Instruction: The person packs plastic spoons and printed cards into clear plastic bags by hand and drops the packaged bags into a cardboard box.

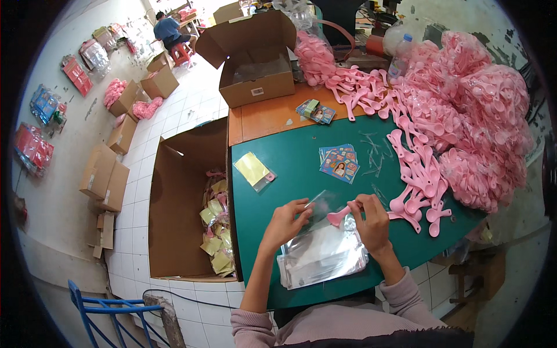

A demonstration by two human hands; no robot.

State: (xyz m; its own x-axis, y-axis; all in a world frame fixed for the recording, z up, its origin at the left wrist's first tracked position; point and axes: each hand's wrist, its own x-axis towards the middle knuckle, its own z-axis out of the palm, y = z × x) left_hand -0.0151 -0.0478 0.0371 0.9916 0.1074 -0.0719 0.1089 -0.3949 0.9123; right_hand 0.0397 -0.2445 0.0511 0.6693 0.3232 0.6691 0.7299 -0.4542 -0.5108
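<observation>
My right hand (373, 223) pinches a pink plastic measuring spoon (339, 217) by its handle, bowl toward the left. The fingers of my left hand (287, 223) are closed on the edge of a transparent plastic bag (324, 202), whose mouth end stands up beside the spoon. Beneath both hands lies a stack of transparent plastic bags (322, 261) near the table's front edge. Blue printed cards (340, 163) are fanned out beyond the hands. At the left sits a packed bag (253, 170) showing a pale yellow card. Loose pink spoons (426, 174) spread to the right.
Large bagged heaps of pink spoons (484, 122) cover the right of the green table (278, 153). An open cardboard box (258, 78) stands at the back. Left of the table, a deep carton (180, 214) holds packed bags. Another person (168, 30) sits far off.
</observation>
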